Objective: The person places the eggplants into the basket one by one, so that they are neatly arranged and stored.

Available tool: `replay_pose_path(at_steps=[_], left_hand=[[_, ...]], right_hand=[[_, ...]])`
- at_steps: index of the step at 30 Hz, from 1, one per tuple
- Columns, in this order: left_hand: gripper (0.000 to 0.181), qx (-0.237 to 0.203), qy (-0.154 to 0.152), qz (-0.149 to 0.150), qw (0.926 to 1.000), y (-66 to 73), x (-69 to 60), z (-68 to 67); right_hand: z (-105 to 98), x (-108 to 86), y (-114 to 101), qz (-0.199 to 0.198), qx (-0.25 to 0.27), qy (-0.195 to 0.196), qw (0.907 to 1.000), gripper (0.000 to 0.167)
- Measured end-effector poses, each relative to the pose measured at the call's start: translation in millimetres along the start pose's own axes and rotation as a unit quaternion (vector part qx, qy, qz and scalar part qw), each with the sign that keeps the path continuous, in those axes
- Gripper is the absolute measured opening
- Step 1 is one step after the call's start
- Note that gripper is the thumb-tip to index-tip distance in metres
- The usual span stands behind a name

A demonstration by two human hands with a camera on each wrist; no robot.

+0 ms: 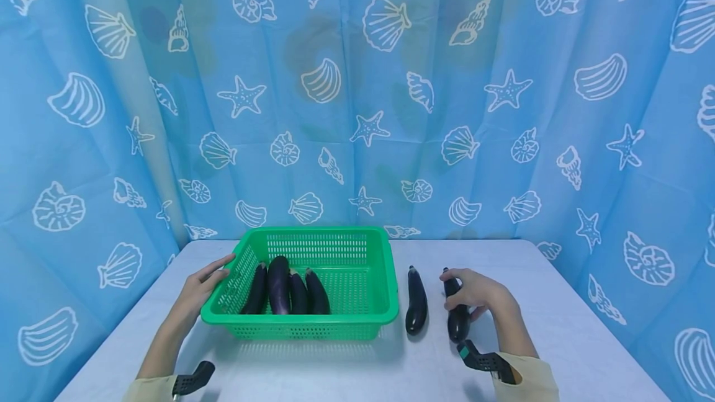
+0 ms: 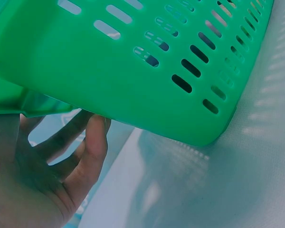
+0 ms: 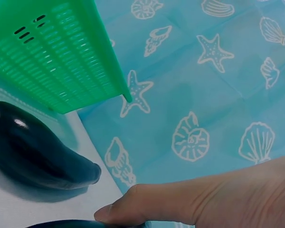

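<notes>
My left hand [image 1: 202, 285] is at the left side of a green plastic basket [image 1: 301, 327], its fingers fairly straight and touching the rim. The left wrist view has the thumb [image 2: 92, 147] against the basket's edge, while the other fingertips are hidden behind it. My right hand [image 1: 475, 290] grips a dark eggplant [image 1: 459, 326] lying on the table, thumb on one side and fingers on the other. In the right wrist view only a sliver of that eggplant shows beneath the thumb. Another eggplant [image 1: 416, 303] lies between the basket and the right hand.
Several eggplants [image 1: 279, 287] lie side by side in the left half of the basket. A white cloth covers the table [image 1: 313, 371]. Behind and at both sides hangs a blue curtain [image 1: 357, 98] with white shell and starfish prints.
</notes>
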State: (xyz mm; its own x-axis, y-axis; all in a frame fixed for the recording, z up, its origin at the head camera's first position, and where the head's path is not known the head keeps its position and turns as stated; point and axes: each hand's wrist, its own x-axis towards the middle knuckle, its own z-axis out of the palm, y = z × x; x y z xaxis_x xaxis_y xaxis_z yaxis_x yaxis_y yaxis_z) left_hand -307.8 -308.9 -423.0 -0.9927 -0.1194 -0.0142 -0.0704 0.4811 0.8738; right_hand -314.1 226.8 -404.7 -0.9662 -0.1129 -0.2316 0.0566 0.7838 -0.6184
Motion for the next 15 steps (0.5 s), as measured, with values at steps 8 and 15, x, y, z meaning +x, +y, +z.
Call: replay_pose_path(at_steps=[8, 15], left_hand=[[0.055, -0.003, 0.0, 0.005, 1.0, -0.3, -0.5, 0.2], [0.056, 0.001, 0.001, 0.003, 1.0, 0.4, 0.3, 0.4]], right_hand=[[-5.1, -4.7, -4.5, -0.016, -0.002, 0.011, 0.9998, 0.066], [-9.6, -11.1, -10.7, -0.034, -0.008, 0.027, 0.999, 0.067]])
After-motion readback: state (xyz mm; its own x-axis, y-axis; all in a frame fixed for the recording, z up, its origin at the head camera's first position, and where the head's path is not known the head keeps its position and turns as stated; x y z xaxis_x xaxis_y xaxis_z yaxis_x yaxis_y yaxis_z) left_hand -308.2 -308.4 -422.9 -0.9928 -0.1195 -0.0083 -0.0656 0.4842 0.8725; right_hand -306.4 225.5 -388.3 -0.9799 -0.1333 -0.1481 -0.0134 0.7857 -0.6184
